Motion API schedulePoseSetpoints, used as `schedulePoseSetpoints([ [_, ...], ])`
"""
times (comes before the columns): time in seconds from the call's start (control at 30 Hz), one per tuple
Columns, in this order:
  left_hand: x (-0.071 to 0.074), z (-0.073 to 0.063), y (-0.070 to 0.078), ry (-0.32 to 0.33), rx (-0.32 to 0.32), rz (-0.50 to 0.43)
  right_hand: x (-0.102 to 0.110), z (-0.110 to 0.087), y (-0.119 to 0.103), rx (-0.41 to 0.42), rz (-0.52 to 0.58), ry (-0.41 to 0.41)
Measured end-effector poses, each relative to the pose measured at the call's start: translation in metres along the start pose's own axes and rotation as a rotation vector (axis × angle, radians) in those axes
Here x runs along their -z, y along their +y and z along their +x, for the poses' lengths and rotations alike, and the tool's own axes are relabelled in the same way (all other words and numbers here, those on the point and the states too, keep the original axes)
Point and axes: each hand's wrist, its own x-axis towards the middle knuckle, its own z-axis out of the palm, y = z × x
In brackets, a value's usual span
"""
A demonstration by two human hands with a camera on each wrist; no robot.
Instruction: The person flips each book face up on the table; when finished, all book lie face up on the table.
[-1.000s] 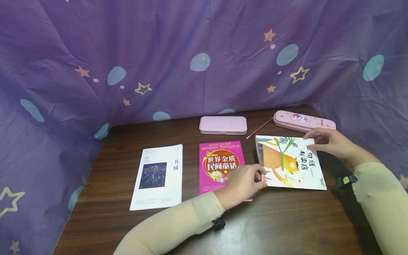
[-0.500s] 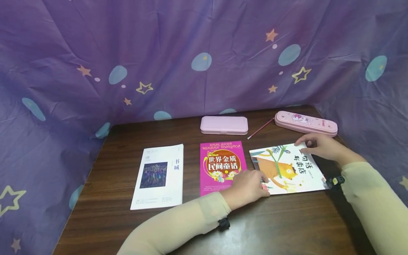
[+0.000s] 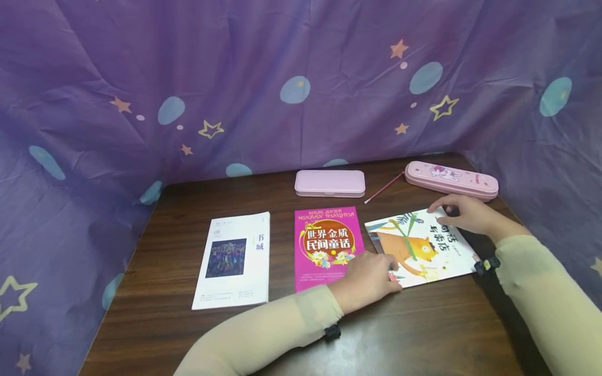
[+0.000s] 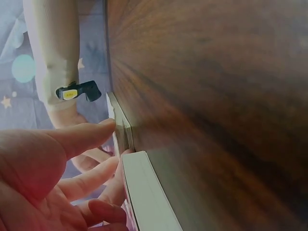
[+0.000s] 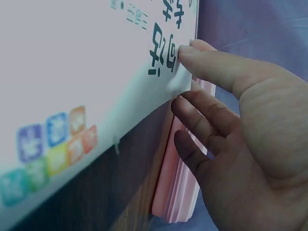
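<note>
A white picture book with an orange animal on its cover lies at the right of the table, slightly turned. My right hand pinches its upper right corner; in the right wrist view the thumb is on the cover and that corner bends up a little. My left hand holds the lower left corner, its thumb at the front edge in the left wrist view. Under the left hand, a magenta storybook is partly hidden, its right edge close beside the picture book.
A white magazine with a dark picture lies at the left. Along the back are a plain pink pencil case, a red pencil and a pink rabbit pencil case. A purple curtain borders the wooden table.
The picture book has come left and toward me with both hands, turning slightly, and now sits close to the magenta storybook. Most of the shift came in the first half second.
</note>
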Motion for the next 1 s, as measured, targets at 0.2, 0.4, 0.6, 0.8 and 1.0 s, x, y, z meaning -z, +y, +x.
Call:
schedulePoseSetpoints([
  [0.2, 0.001, 0.002, -0.004, -0.009, -0.004, -0.022, -0.005, 0.001, 0.001, 0.109, -0.031, 0.052],
  [0.4, 0.005, 0.005, -0.006, -0.036, 0.001, -0.051, -0.007, -0.005, -0.001, -0.005, 0.009, 0.027],
  [0.6, 0.012, 0.013, -0.016, -0.013, 0.017, -0.111, -0.002, -0.025, -0.003, -0.173, -0.013, -0.006],
  [0.8, 0.029, 0.03, -0.031, 0.061, 0.064, -0.186, 0.005, -0.045, -0.005, -0.249, -0.029, -0.055],
  [1.0, 0.034, 0.048, -0.042, 0.101, 0.081, -0.086, 0.01, -0.06, -0.009, -0.264, -0.028, -0.111],
])
